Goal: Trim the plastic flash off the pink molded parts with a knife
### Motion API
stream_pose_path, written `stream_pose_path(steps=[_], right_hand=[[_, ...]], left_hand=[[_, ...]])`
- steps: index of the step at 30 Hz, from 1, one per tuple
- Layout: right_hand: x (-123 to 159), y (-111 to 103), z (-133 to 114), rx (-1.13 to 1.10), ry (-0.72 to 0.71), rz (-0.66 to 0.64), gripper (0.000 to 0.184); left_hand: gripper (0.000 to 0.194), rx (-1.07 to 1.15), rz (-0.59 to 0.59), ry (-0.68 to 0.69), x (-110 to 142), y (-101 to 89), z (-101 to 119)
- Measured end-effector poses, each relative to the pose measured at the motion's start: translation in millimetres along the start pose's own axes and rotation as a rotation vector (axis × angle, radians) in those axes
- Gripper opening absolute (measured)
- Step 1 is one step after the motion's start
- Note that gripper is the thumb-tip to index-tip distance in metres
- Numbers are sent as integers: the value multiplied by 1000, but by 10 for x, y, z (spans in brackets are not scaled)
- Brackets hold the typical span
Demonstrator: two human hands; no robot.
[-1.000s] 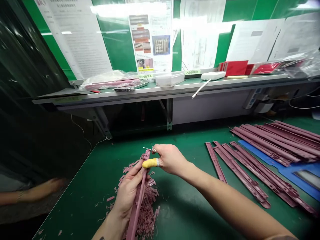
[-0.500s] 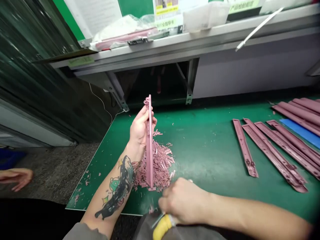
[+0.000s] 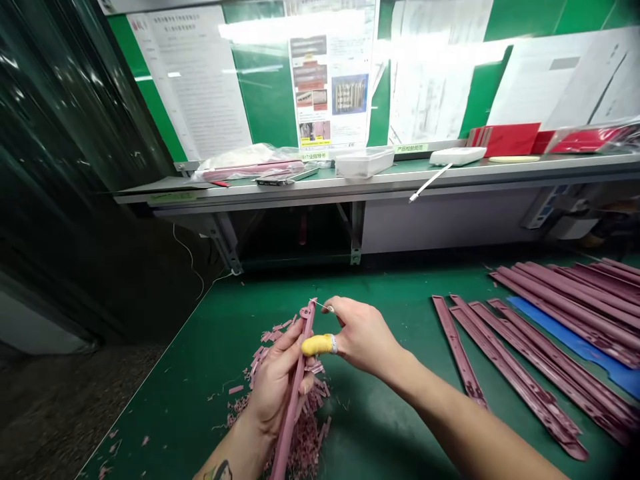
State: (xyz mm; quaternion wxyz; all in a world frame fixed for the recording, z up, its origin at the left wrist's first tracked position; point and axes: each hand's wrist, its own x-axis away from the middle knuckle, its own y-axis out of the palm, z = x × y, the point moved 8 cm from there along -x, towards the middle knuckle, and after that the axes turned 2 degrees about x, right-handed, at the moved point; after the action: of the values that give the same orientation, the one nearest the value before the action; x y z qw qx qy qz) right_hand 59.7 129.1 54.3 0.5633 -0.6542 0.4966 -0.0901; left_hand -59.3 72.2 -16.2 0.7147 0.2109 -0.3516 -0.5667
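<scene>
Green surface (image 3: pixel 150 413) has a long pink plastic strip (image 3: pixel 294 407) at six o'clock, held tight in the left hand (image 3: pixel 277 380) above small pink scraps (image 3: pixel 306 450). The right hand (image 3: pixel 363 337), one finger in a yellow cover (image 3: pixel 316 345), pinches a thin metal pin (image 3: pixel 320 304) just beside the strip's top.
</scene>
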Motion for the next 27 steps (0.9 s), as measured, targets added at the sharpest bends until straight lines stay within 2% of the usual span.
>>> stream_pose_path(steps=[3, 6, 8, 10, 12, 14, 16, 18, 20, 22, 23, 27], right_hand=[[26, 38, -74, 88, -34, -38, 52], [51, 83, -193, 111, -125, -146, 49], [85, 62, -259, 7, -192, -219, 46], [140, -20, -267, -189, -215, -245, 38], [227, -76, -202, -372, -170, -245, 34], [357, -34, -106, -458, -77, -239, 35], [515, 84, -65, -457, -2, -221, 35], [664, 243, -118, -407, 21, -219, 33], [775, 416, -224, -329, 15, -262, 29], [829, 554, -304, -258, 17, -317, 26], [834, 593, -321, -231, 23, -329, 25], [783, 619, -307, -135, 34, -315, 24]], left_hand=[[36, -28, -5, 2, 2, -41, 5], [35, -54, -36, 9, -8, -55, 25], [35, -31, -74, 3, -36, -23, 72], [30, -1, -114, -46, -88, 26, 136], [30, 13, -145, -99, -150, 69, 240], [34, 26, -160, -80, -196, 97, 410], [34, 62, -157, 46, -192, 117, 639], [34, 42, -176, 293, -92, 175, 901], [36, -65, -224, 559, 111, 300, 1089], [39, -198, -273, 741, 332, 454, 1141], [42, -244, -282, 783, 418, 513, 1125], [49, -319, -271, 852, 647, 622, 1018]])
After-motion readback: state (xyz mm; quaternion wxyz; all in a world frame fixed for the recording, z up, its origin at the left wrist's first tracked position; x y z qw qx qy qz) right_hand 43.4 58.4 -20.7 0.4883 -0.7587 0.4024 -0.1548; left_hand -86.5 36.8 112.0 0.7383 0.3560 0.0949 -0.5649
